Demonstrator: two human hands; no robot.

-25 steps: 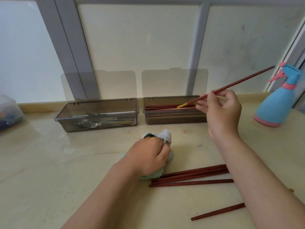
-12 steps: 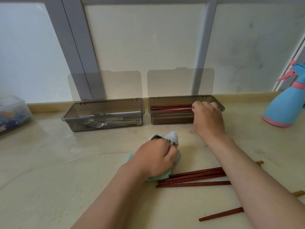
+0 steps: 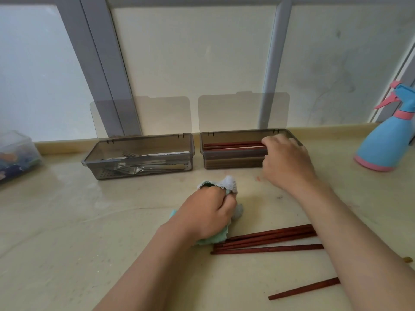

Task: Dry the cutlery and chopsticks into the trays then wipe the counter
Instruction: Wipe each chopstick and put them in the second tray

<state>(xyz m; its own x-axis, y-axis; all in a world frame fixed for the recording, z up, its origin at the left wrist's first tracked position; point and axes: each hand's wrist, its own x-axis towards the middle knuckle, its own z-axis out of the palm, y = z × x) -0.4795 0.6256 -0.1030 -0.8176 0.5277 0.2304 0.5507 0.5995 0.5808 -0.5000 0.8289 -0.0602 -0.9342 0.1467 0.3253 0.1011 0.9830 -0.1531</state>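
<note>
My right hand (image 3: 287, 160) is over the right end of the right grey tray (image 3: 233, 134), its fingers curled down on a chopstick lying among the red-brown chopsticks (image 3: 233, 145) inside. My left hand (image 3: 206, 212) grips a bunched green and white cloth (image 3: 229, 183) that rests on the counter (image 3: 67, 232). Several more chopsticks (image 3: 269, 237) lie loose on the counter just right of the cloth, partly under my right forearm. One single chopstick (image 3: 303, 288) lies nearer to me. The left grey tray (image 3: 139, 140) holds forks and other cutlery (image 3: 143, 168).
Both trays stand against the window sill with their clear lids (image 3: 242, 111) raised. A blue and pink spray bottle (image 3: 386, 142) stands at the far right. A clear plastic box (image 3: 15, 153) sits at the left edge.
My right hand lowered the raised chopstick into the right tray and now stays at its right end. The left hand and cloth have not moved.
</note>
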